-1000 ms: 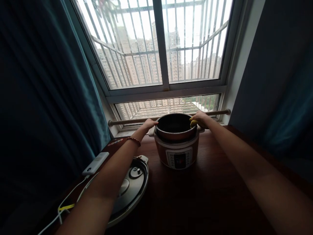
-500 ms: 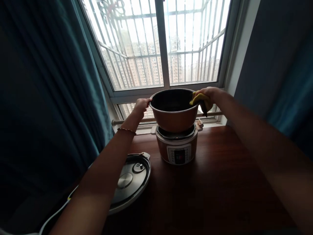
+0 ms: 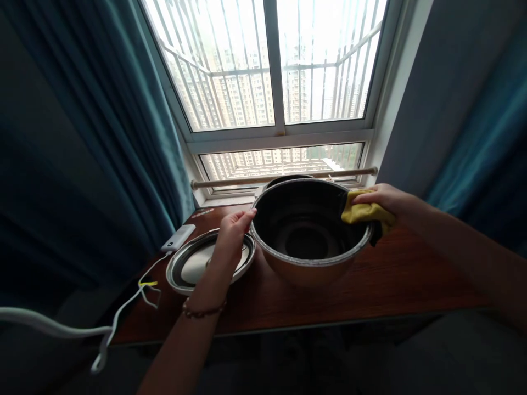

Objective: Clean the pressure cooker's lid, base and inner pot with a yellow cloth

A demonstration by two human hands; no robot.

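Observation:
A dark-lined inner pot point(image 3: 307, 241) with a brown outside is held up above the table, its mouth tilted toward me. My left hand point(image 3: 236, 227) pinches the pot's left rim between thumb and fingers. At the right rim, my right hand point(image 3: 382, 198) is closed around a yellow cloth point(image 3: 364, 207) that presses over the pot's edge. The cooker body stands behind the pot and is mostly hidden; only its dark top rim point(image 3: 288, 178) shows. A round lid point(image 3: 193, 269) lies inner side up on the table, partly covered by my left forearm.
The wooden table point(image 3: 395, 274) ends at a front edge near me. A white power strip point(image 3: 178, 238) and its white cable point(image 3: 127, 303) lie at the left. Behind the table are a barred window and a rail point(image 3: 247, 181); blue curtains point(image 3: 135, 137) hang at the sides.
Both hands have brought the inner pot off the cooker, toward me and lower, and its mouth now tips my way. The view has tilted down, showing the table's front edge.

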